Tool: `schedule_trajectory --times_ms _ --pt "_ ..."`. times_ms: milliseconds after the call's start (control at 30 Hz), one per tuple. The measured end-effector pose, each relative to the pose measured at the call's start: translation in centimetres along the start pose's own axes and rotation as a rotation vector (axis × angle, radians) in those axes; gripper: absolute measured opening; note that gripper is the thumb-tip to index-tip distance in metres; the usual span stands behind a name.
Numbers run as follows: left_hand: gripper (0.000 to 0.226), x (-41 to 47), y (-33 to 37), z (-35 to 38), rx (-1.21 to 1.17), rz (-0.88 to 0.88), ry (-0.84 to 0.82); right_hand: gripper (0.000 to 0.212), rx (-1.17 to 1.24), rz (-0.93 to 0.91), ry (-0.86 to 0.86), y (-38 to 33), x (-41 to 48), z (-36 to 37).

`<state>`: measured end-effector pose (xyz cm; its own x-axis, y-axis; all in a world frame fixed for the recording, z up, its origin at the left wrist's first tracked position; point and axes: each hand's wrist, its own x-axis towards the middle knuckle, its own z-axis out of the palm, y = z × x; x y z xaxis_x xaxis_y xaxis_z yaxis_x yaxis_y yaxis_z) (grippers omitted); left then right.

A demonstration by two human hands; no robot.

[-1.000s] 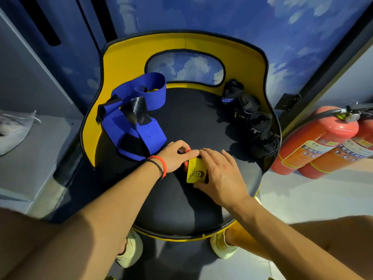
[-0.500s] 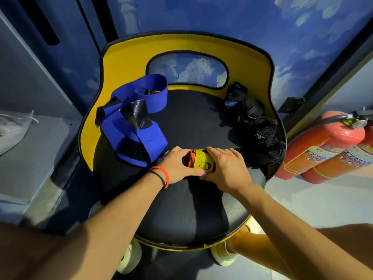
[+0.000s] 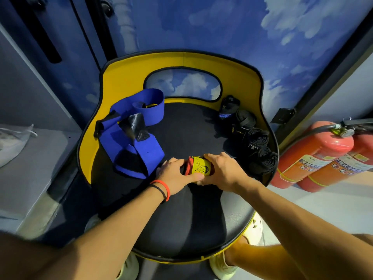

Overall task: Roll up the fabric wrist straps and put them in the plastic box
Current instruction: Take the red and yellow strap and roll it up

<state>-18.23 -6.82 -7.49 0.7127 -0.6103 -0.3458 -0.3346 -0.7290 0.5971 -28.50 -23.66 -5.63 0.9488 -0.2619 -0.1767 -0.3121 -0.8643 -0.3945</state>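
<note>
Head view, down onto the black seat [image 3: 191, 219] of a yellow-backed chair. Near its middle, a yellow-and-red wrist strap [image 3: 199, 168], gripped at the left end by the left hand [image 3: 175, 175], thumb along the near side, and cupped at the right end by the right hand [image 3: 224, 170], fingers bent across the top. Pinned firmly between the two.

A second ago, only a flat yellow label under the fingertips; now wound into a short, fat cylinder lying on its side, label outermost. Probably means rolling of this one almost done, with perhaps just the loose tail to fasten before letting go.

No plastic box anywhere in sight, so hard to say where to carry it. At the left rear of the seat, loose blue straps [image 3: 131, 144] in a heap, not yet rolled and apparently next. Along the right edge, black rolled straps [image 3: 260, 142], well apart from the hands and not boxed either. On the floor to the right, red fire extinguishers [image 3: 314, 156].
</note>
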Motion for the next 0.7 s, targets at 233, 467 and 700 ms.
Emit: schedule_trajectory --times_ms 233,467,700 --pt "0.075 -0.6 1.3 -0.7 -0.585 0.061 0.158 0.074 0.565 0.03 0.047 -0.3 0.4 -1.1" --pt "0.078 3.2 3.3 -3.4 -0.456 0.097 0.35 0.078 0.33 0.02 0.086 -0.8 4.5 -4.7" --pt "0.063 9.4 6.6 -4.0 -0.239 0.12 0.578 0.059 -0.004 -0.063 0.244 0.1 8.4 -7.4"
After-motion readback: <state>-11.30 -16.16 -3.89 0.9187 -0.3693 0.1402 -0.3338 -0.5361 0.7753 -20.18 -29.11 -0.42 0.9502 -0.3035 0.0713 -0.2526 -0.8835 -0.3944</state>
